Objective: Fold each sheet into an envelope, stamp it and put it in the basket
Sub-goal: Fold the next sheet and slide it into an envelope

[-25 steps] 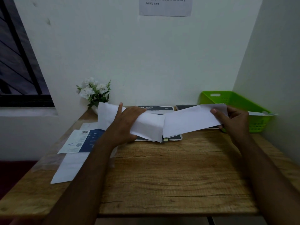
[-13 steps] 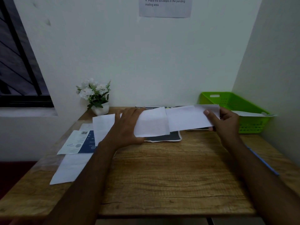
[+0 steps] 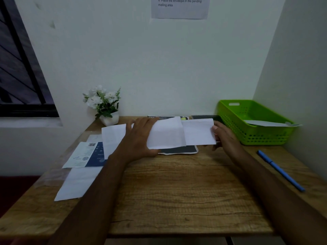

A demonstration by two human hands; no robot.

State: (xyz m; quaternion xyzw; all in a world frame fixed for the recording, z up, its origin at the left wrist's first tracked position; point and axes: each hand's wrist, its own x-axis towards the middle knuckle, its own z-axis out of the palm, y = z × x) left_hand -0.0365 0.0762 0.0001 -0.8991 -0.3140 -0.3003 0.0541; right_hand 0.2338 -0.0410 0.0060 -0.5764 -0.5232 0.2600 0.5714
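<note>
The left hand (image 3: 139, 138) lies spread flat on the sheet (image 3: 166, 135), pressing its folded part to the tabletop (image 3: 177, 191). The right hand (image 3: 224, 137) pinches the sheet's right edge (thumb on top). Beyond the right hand sits the basket (image 3: 254, 137), a paper inside.

White sheet (image 3: 166, 134) half-folded, flat on desk; green basket (image 3: 254, 119) right, holding paper

Both forearms are bare to the frame edge. The left hand (image 3: 139, 138) and right hand (image 3: 225, 137) carry no visible rings, watch, or gloves.
</note>
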